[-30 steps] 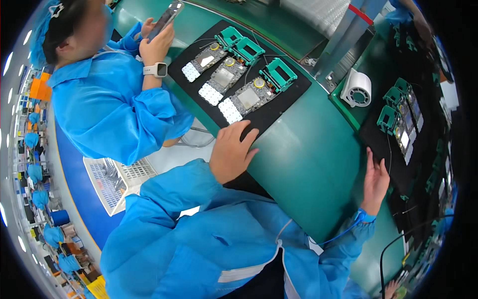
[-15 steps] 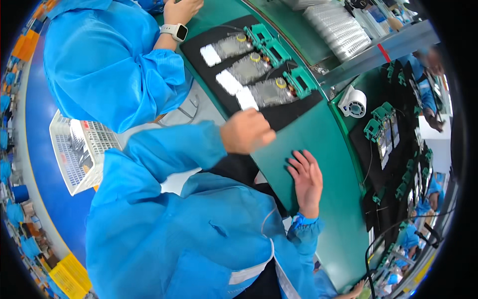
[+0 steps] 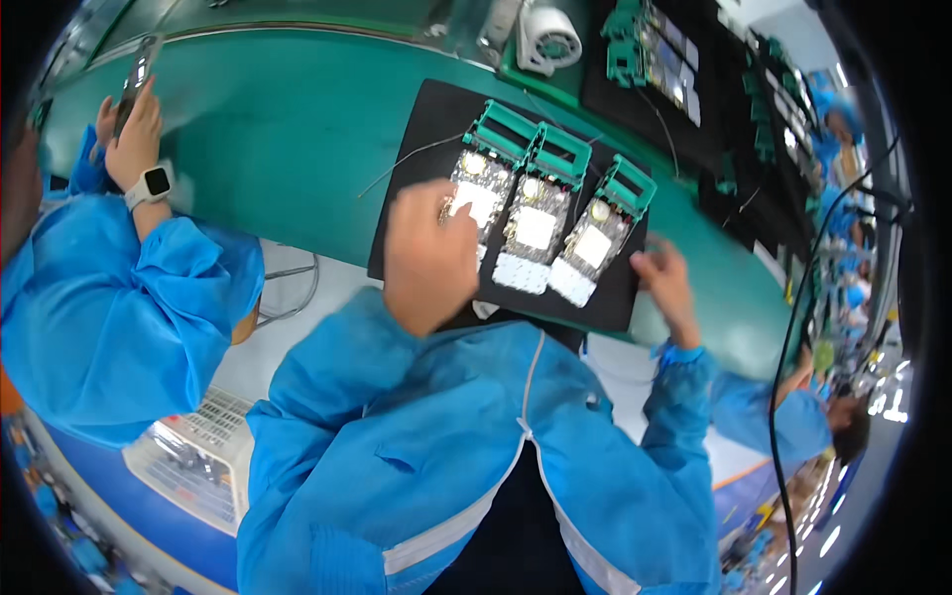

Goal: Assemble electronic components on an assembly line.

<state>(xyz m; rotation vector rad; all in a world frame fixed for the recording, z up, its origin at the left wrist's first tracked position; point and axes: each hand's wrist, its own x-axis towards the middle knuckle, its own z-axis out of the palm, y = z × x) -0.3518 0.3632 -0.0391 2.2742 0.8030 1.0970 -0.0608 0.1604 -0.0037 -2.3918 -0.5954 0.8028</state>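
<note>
Beyond the black mat [image 3: 441,114] on the green bench [image 3: 307,94], I see a white fan [image 3: 550,42] and, farther right, more green-framed circuit boards [image 3: 664,64]. A co-worker's hand [image 3: 137,139] with a handheld device [image 3: 137,87] is well off to my left; a black cable [image 3: 781,397] hangs at the right.

Three circuit boards lie side by side on the mat. My left hand [image 3: 431,258] is blurred, fingers curled, in front of the lower part of the left board [image 3: 480,186]; I can't tell whether it grips anything. The middle board [image 3: 534,228] and right board [image 3: 595,246] lie between my hands. My right hand [image 3: 666,283] is at the mat's right edge, fingers bent; whether it pinches the edge I can't tell.
</note>
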